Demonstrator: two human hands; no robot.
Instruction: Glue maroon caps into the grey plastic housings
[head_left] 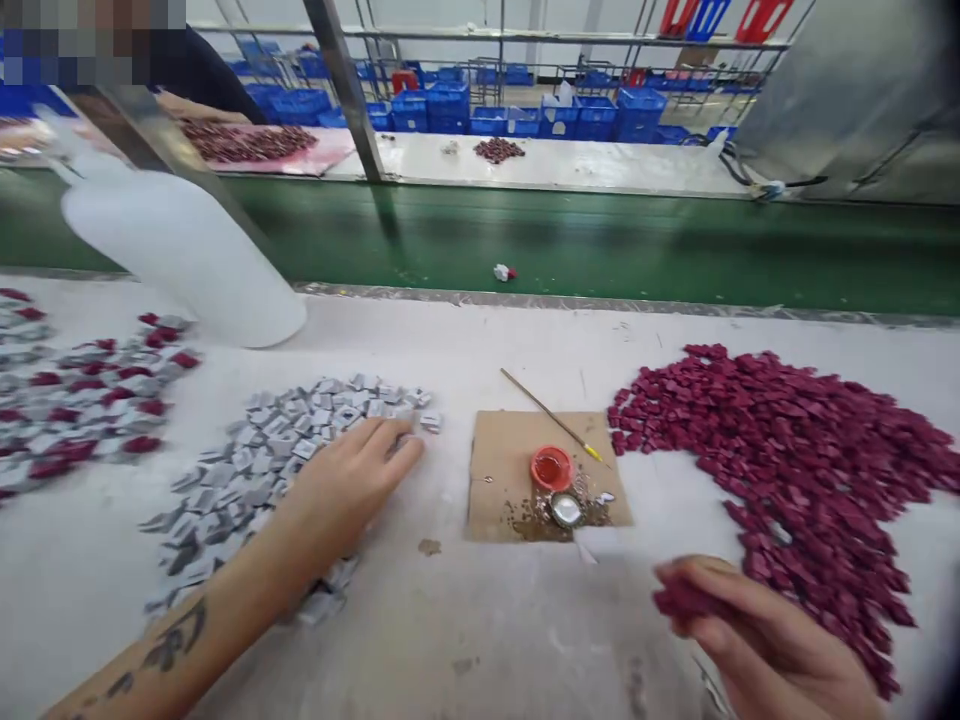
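My left hand (pixel 349 485) rests over the right side of a pile of small grey-white pieces (pixel 247 460), its fingers bent down onto them; whether it grips one is hidden. At the lower right, my right hand (pixel 750 625) pinches a dark red piece (pixel 686 600) between thumb and fingers, beside a large heap of dark red pieces (pixel 810 450). Between the hands lies a cardboard square (pixel 495 460) with a red cup (pixel 551 468), a round metal cap (pixel 567 510) and the yellow tip of a thin brush (pixel 547 410) on it.
A white bottle (pixel 187 250) stands at the left, near joined grey and red pieces (pixel 82 400). A green belt (pixel 435 240) crosses behind the table, carrying one small white and red piece (pixel 505 272). A person's arm (pixel 199 105) shows at the far left, blue crates (pixel 446 105) beyond.
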